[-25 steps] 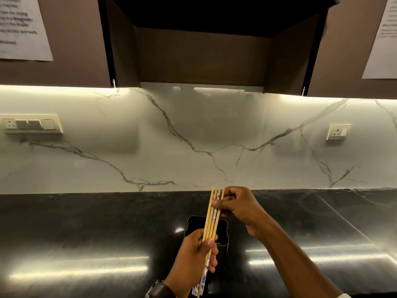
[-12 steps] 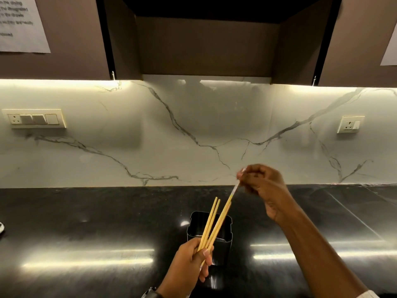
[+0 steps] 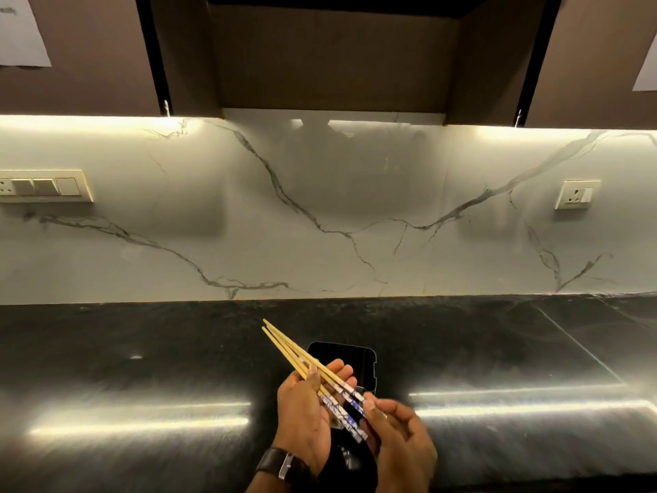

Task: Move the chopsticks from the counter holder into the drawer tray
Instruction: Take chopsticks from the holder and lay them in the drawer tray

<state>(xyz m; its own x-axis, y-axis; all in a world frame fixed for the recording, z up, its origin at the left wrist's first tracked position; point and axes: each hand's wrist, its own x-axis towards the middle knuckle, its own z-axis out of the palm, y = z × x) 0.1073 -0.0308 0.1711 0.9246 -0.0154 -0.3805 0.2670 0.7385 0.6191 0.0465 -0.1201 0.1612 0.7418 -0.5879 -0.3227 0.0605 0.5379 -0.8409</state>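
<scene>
Several wooden chopsticks (image 3: 289, 352) with blue-and-white patterned ends lie across the palm of my left hand (image 3: 305, 414), their thin tips pointing up and to the left. My left thumb presses on them. My right hand (image 3: 398, 439) pinches the patterned ends at the lower right. Both hands hover over the black rectangular counter holder (image 3: 350, 357), which stands on the dark counter and looks empty at its visible opening. The drawer and its tray are out of view.
The glossy black counter (image 3: 142, 386) stretches left and right of the holder. Behind it rises a white marble backsplash (image 3: 320, 215) with a switch panel (image 3: 42, 186) at the left and a socket (image 3: 576, 193) at the right. Brown cabinets (image 3: 327, 51) hang overhead.
The chopsticks have swung from nearly upright to slanting with tips up-left, now lying in my left palm. My right hand came down from above the holder to the patterned ends.
</scene>
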